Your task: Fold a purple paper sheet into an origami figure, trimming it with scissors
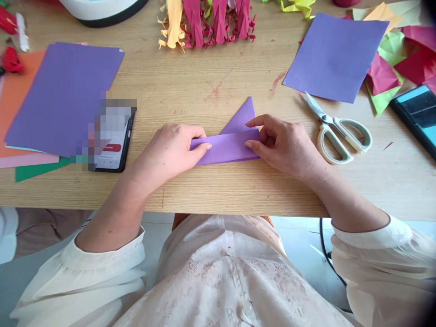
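Note:
A purple sheet of paper (pixel 226 147), folded into a narrow band with a triangular flap (pixel 242 117) sticking up behind it, lies on the table in front of me. My left hand (pixel 182 146) pinches the band's left end, thumb on top and the other fingers behind. At the right end, my right hand (pixel 277 143) has its thumb on the band's edge and its index finger raised against the flap. To the right of that hand rest scissors (pixel 335 127) with pale handles, their blades slightly apart.
Stacked coloured paper (pixel 64 95) and a phone (pixel 114 141) lie on the left. Purple paper (pixel 337 56), folded paper pieces (pixel 384 72) and another phone (pixel 417 118) are on the right. Folded paper figures (pixel 220 20) stand at the back, near a white rounded object (pixel 102 9).

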Demonstrator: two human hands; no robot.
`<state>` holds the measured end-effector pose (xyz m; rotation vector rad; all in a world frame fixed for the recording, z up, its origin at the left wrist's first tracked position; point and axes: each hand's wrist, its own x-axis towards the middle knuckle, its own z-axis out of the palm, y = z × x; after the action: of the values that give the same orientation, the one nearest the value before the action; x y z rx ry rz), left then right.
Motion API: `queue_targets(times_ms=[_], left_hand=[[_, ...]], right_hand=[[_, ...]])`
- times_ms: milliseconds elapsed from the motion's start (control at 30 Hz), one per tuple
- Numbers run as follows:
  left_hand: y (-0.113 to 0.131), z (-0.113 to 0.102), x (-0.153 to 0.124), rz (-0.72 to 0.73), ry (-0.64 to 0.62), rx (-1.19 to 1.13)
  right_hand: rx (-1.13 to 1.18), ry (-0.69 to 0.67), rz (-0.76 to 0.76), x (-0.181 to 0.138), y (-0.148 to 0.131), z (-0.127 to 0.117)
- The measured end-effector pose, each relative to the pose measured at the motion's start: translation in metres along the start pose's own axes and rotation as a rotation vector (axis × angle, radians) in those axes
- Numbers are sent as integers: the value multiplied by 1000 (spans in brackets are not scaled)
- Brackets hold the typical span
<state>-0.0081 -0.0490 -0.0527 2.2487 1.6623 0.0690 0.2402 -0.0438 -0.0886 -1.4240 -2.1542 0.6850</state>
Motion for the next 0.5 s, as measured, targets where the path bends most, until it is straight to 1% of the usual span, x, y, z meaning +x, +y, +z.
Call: queue_targets(times_ms=[300, 500], left_hand=[[0, 5, -2, 60, 47, 90], [0, 12, -4, 67, 101, 116]], right_hand=[[-98, 52, -9, -1, 2, 9], [-145, 48, -6, -2, 2, 10]])
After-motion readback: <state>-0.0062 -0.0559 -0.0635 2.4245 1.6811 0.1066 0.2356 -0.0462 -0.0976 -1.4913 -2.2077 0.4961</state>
